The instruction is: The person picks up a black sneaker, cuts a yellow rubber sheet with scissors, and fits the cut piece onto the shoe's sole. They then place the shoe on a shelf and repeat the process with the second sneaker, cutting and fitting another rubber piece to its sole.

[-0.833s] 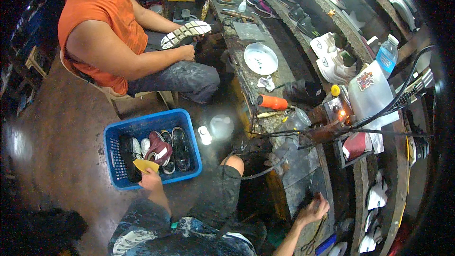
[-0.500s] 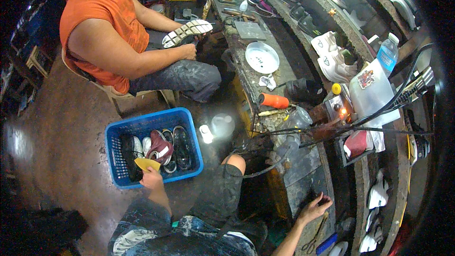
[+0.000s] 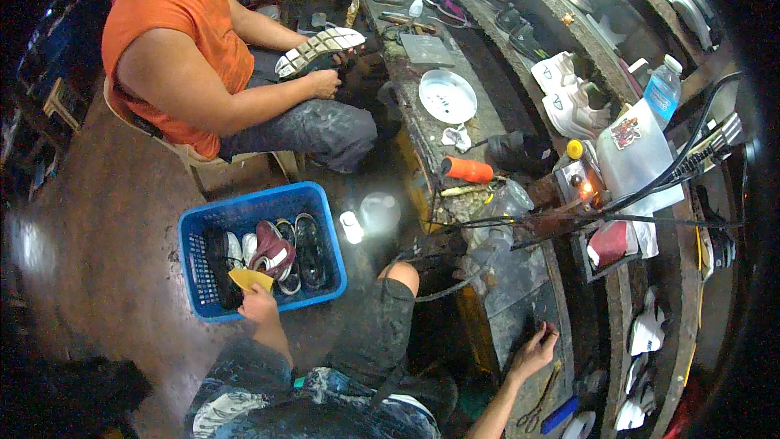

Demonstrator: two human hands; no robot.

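Note:
My left hand (image 3: 258,306) grips a flat, bent yellow piece (image 3: 250,280), possibly paper or foam, over the near edge of a blue basket (image 3: 335,276). Inside the basket lie several shoes, among them a maroon and white shoe (image 3: 272,248) and a black shoe (image 3: 308,244). On the right, my right hand (image 3: 534,353) hovers over or rests on the near end of the dark workbench (image 3: 520,297). Its thumb and fingers are pinched together; anything between them is too small to make out. Scissors (image 3: 532,416) and a blue brush (image 3: 560,415) lie near that wrist.
Beyond the basket a seated person in an orange top (image 3: 175,57) holds a shoe sole-up (image 3: 319,50). The bench carries a white bowl (image 3: 448,97), an orange-handled tool (image 3: 467,170), black cables (image 3: 552,218) and a small lit lamp (image 3: 587,188). Shoe shelves (image 3: 605,57) line the right.
My right hand has shifted slightly left and up, its fingertips now closer together. My left hand keeps the yellow piece almost in place. The other person's hands have moved slightly around the shoe.

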